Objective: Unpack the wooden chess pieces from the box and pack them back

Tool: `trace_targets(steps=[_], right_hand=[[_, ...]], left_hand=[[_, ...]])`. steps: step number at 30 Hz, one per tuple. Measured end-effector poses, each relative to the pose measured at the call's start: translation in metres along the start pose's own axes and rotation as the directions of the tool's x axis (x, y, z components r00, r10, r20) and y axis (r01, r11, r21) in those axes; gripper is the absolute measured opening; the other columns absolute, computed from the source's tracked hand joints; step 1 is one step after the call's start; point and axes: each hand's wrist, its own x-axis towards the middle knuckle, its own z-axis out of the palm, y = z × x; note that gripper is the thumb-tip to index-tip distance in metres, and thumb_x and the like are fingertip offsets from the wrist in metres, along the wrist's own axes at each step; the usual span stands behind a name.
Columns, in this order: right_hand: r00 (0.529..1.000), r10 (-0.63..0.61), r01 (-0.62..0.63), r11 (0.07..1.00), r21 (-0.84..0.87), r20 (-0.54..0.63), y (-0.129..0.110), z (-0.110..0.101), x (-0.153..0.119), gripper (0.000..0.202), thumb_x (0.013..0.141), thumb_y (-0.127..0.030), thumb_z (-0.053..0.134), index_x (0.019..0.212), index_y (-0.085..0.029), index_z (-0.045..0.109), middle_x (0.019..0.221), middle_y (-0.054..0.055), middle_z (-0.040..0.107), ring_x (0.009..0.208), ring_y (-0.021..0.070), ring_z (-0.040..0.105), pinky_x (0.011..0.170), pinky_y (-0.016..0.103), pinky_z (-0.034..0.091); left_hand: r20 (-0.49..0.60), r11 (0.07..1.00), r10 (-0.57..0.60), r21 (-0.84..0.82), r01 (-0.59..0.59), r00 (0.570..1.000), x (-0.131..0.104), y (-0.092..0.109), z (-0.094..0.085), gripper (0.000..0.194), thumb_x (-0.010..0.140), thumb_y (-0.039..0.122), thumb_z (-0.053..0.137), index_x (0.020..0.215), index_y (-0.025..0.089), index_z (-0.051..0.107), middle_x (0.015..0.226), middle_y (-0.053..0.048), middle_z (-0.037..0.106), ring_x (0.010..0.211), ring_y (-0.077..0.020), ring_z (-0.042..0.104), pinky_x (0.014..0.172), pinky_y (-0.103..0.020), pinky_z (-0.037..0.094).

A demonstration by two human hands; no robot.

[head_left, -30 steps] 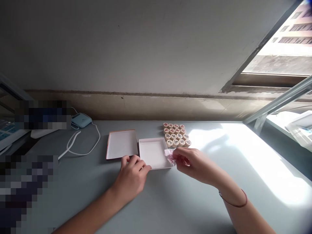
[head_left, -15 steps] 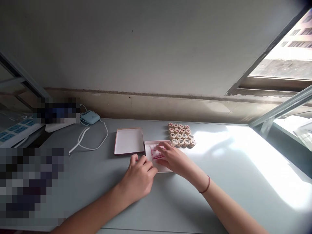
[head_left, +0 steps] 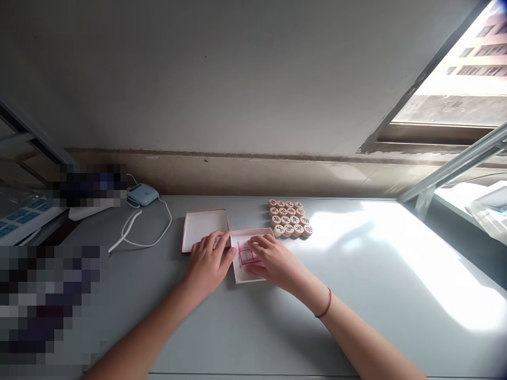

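Note:
A shallow white box (head_left: pixel 242 278) sits on the grey table with a folded sheet with red lines (head_left: pixel 249 254) inside it. My right hand (head_left: pixel 273 261) reaches into this box, its curled fingers on the sheet, gripping it. Just left of the box, my left hand (head_left: pixel 209 261) has its fingers spread, over the near edge of a second shallow box part (head_left: pixel 204 227), white inside with a reddish rim. Behind the box, to the right, stand stacked round wooden pieces (head_left: pixel 291 219) with red and black characters, in rows.
A light blue device (head_left: pixel 143 195) with a white cable (head_left: pixel 170 221) lies at the back left, near a power strip (head_left: pixel 24 215). The wall (head_left: pixel 237 174) rises behind the table. Bright sunlight falls on the right side of the tabletop.
My left hand has moved left, from the white box's near left corner toward the second box part, and its fingers have spread. My right hand stays at the sheet.

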Motion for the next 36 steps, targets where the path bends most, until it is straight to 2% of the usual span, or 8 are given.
trace_targets(steps=[6,10,13,17,20,24,28,36], right_hand=[[0.998,0.056,-0.057,0.998,-0.015,-0.021,-0.006,0.004,-0.003,0.026,0.081,-0.032,0.070,0.100,-0.015,0.064,0.104,0.012,0.065,0.098,0.0278,0.057,0.084,0.043,0.053],[0.998,0.037,-0.036,0.999,0.007,-0.053,-0.004,-0.002,-0.005,0.029,0.084,-0.036,0.066,0.105,-0.017,0.064,0.115,0.014,0.063,0.102,0.0288,0.058,0.084,0.043,0.053],[0.985,0.074,-0.072,0.997,0.019,-0.153,0.010,-0.019,0.003,0.030,0.090,-0.037,0.057,0.112,-0.018,0.062,0.124,0.014,0.059,0.107,0.0273,0.058,0.085,0.041,0.052],[0.925,0.331,-0.346,0.937,-0.053,-0.188,0.041,-0.043,0.039,0.030,0.095,-0.034,0.045,0.115,-0.017,0.061,0.118,0.013,0.061,0.092,0.0241,0.065,0.072,0.034,0.051],[0.851,0.513,-0.525,0.838,-0.149,-0.115,0.059,-0.049,0.070,0.031,0.094,-0.033,0.042,0.113,-0.017,0.060,0.114,0.014,0.062,0.088,0.0245,0.065,0.065,0.031,0.047],[0.797,0.603,-0.591,0.780,-0.205,-0.004,0.069,-0.045,0.094,0.022,0.089,-0.023,0.047,0.099,-0.015,0.065,0.098,0.015,0.066,0.086,0.0257,0.066,0.062,0.028,0.044],[0.763,0.646,-0.625,0.751,-0.214,0.039,0.074,-0.038,0.099,0.022,0.082,-0.010,0.050,0.095,-0.013,0.068,0.092,0.017,0.068,0.085,0.0261,0.067,0.062,0.027,0.043],[0.805,0.593,-0.578,0.789,-0.207,0.017,0.074,-0.043,0.100,0.022,0.083,-0.010,0.051,0.096,-0.013,0.069,0.094,0.016,0.070,0.089,0.0267,0.067,0.065,0.028,0.042]], left_hand=[[0.080,0.991,-0.098,0.103,0.089,0.992,0.004,-0.017,0.002,0.044,0.097,0.048,0.034,0.134,0.030,0.049,0.120,-0.006,0.063,0.103,-0.0246,0.057,0.086,-0.043,0.040],[0.035,0.984,-0.128,0.132,0.122,0.991,0.011,-0.021,-0.002,0.043,0.097,0.047,0.035,0.133,0.029,0.051,0.121,-0.009,0.060,0.106,-0.0267,0.054,0.086,-0.044,0.040],[-0.007,0.985,-0.069,0.158,0.069,0.998,0.021,-0.018,-0.004,0.039,0.097,0.042,0.038,0.130,0.029,0.054,0.124,-0.010,0.057,0.111,-0.0279,0.051,0.087,-0.044,0.040],[0.027,0.983,-0.009,0.181,0.004,1.000,0.037,-0.009,-0.003,0.033,0.096,0.032,0.041,0.121,0.028,0.062,0.124,-0.009,0.057,0.109,-0.0272,0.051,0.083,-0.042,0.042],[0.030,0.983,-0.041,0.179,0.035,0.999,0.043,-0.006,0.002,0.030,0.095,0.028,0.041,0.107,0.025,0.069,0.122,-0.009,0.058,0.108,-0.0285,0.050,0.082,-0.043,0.042],[0.006,0.990,-0.029,0.136,0.028,1.000,0.041,-0.003,0.006,0.031,0.095,0.028,0.042,0.091,0.025,0.072,0.119,-0.008,0.060,0.108,-0.0284,0.048,0.081,-0.043,0.042],[-0.011,0.993,-0.008,0.114,0.010,1.000,0.038,-0.002,0.005,0.029,0.095,0.031,0.045,0.092,0.024,0.073,0.117,-0.009,0.061,0.107,-0.0284,0.048,0.081,-0.043,0.041],[-0.006,0.994,0.008,0.106,-0.007,1.000,0.032,0.000,0.004,0.025,0.092,0.027,0.048,0.088,0.022,0.072,0.117,-0.009,0.061,0.107,-0.0288,0.048,0.080,-0.043,0.040]])
